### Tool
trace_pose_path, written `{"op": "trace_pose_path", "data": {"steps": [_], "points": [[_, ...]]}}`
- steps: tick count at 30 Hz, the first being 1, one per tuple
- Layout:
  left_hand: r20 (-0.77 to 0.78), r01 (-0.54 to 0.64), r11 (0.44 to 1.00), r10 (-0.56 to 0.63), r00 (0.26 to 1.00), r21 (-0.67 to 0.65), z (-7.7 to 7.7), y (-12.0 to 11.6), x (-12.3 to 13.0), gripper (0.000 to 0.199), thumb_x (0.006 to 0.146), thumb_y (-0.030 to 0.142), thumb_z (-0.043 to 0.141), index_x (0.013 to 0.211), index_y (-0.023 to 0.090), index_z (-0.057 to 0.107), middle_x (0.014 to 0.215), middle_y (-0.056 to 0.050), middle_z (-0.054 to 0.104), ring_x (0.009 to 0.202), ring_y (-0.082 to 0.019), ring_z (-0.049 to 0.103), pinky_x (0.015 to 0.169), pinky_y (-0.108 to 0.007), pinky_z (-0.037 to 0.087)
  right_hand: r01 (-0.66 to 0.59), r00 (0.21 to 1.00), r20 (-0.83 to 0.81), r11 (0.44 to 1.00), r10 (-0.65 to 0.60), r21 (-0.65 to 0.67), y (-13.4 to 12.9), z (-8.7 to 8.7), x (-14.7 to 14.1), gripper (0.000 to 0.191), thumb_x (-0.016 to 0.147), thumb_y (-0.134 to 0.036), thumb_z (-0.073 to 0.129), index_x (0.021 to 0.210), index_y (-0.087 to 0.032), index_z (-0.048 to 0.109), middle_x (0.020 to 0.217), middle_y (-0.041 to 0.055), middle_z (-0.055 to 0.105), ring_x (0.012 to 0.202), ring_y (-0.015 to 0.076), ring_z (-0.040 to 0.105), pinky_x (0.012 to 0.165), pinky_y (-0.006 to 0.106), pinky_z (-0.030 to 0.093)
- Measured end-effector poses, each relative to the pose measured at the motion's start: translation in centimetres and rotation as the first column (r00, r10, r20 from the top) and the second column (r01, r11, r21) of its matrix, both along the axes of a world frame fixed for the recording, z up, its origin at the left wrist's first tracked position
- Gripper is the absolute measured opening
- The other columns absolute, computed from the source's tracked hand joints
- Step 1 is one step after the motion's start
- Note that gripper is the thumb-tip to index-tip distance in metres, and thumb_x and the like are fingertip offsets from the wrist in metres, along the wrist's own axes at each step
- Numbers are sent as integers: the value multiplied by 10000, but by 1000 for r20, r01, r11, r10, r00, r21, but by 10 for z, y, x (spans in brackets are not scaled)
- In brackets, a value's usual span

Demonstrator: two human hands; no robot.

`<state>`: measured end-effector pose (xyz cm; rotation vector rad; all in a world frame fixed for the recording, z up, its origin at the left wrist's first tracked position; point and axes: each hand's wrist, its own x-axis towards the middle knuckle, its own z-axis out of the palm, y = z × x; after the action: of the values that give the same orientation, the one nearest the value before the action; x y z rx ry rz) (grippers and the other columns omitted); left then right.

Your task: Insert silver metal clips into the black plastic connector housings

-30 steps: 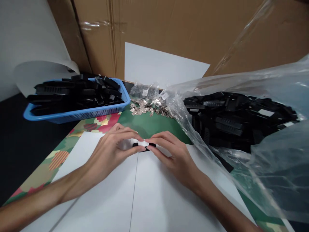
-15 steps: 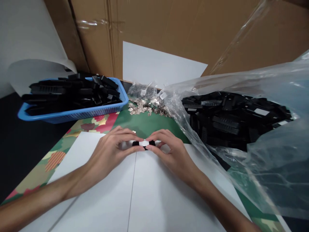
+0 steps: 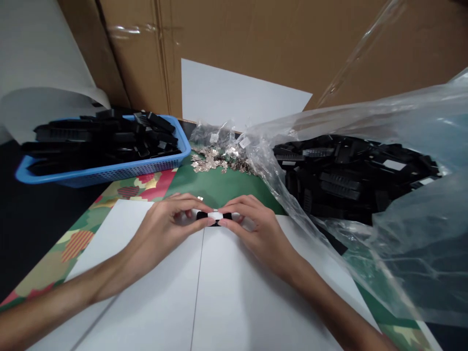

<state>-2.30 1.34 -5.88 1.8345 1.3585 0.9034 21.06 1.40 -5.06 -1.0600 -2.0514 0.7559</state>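
Note:
Between both hands, just above the white paper [image 3: 223, 287], is a small black plastic part with a white patch [image 3: 215, 215] in its middle. My left hand [image 3: 170, 217] pinches its left end between thumb and fingers. At the other end, the thumb and fingers of my right hand [image 3: 258, 222] are closed on it too. Much of the part is hidden by my fingertips. A tiny metal piece [image 3: 200, 198] lies on the green sheet [image 3: 234, 186] just beyond my left fingers.
A blue basket [image 3: 120, 171] heaped with black plastic parts [image 3: 106, 139] stands at the back left. Thin metal pieces [image 3: 208, 162] are piled at the back middle. On the right, a clear plastic bag [image 3: 409, 253] holds more black parts [image 3: 340, 183]. Cardboard [image 3: 248, 29] rises behind.
The view has shifted slightly, so everything sits a little further left. Both hands keep their pinch on the black part, with only slight finger movement.

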Motion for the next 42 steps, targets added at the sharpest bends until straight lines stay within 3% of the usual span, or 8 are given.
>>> {"op": "trace_pose_path", "data": {"steps": [7,10,14,19,23,30,36,42], "points": [[-45,33,999,-33,998,-16,5,0,0,209,905,522,749,998,344,808,937,35,736,720,-131,614,606,-265,443,-92,990,126,951,56,297,-1,-7,2,198,1024,-105,611,1171,-154,735,1114,106,689,989,216,582,801,354,553],[-223,76,981,-35,974,178,6,-4,-1,198,973,459,684,1006,307,806,1056,8,752,823,-167,692,694,-304,498,-187,952,297,902,70,388,-5,-6,3,271,1042,-79,539,1278,-61,670,1141,175,673,1027,256,555,784,388,577],[-510,281,790,46,859,544,2,-13,-4,253,1030,227,602,1247,228,733,1147,-60,770,895,-238,733,774,-390,522,-242,906,420,878,51,414,-9,-5,5,344,1049,-61,478,1370,-34,598,1190,211,660,1066,288,536,826,453,585],[-697,525,605,69,714,598,1,-14,-9,392,985,-13,518,1325,118,662,1283,-136,747,1097,-293,717,873,-407,554,-101,978,207,947,38,304,-6,-10,6,241,1070,-146,534,1256,-196,679,1147,109,673,1019,231,558,846,414,566],[-728,608,552,-4,686,570,3,-5,-11,418,1002,-37,458,1357,112,618,1346,-120,731,1189,-259,700,980,-385,564,-88,981,193,950,30,301,-6,-12,4,232,1055,-112,545,1233,-142,692,1115,115,682,1006,229,552,851,397,550],[-642,601,447,-74,763,663,1,3,-16,323,1059,38,429,1250,185,643,1066,-55,812,960,-201,763,855,-353,612,-76,960,275,888,-58,454,-12,-11,-4,269,1001,-6,535,1183,-83,718,1032,129,708,983,259,529,749,381,532],[-604,549,492,-58,795,676,3,10,-20,370,985,155,686,1350,143,625,1218,-99,783,1091,-241,737,909,-389,618,-16,995,101,953,-15,303,-3,-16,4,156,1010,-168,668,1155,-188,721,992,71,710,948,220,601,816,370,551],[-580,609,516,-243,778,602,8,18,-19,318,1039,157,580,1351,174,635,1285,-98,770,1159,-234,732,978,-391,608,48,996,-75,997,-53,-65,1,-10,5,461,901,-205,809,1296,-258,579,1025,10,758,982,186,712,922,347,556]]}}
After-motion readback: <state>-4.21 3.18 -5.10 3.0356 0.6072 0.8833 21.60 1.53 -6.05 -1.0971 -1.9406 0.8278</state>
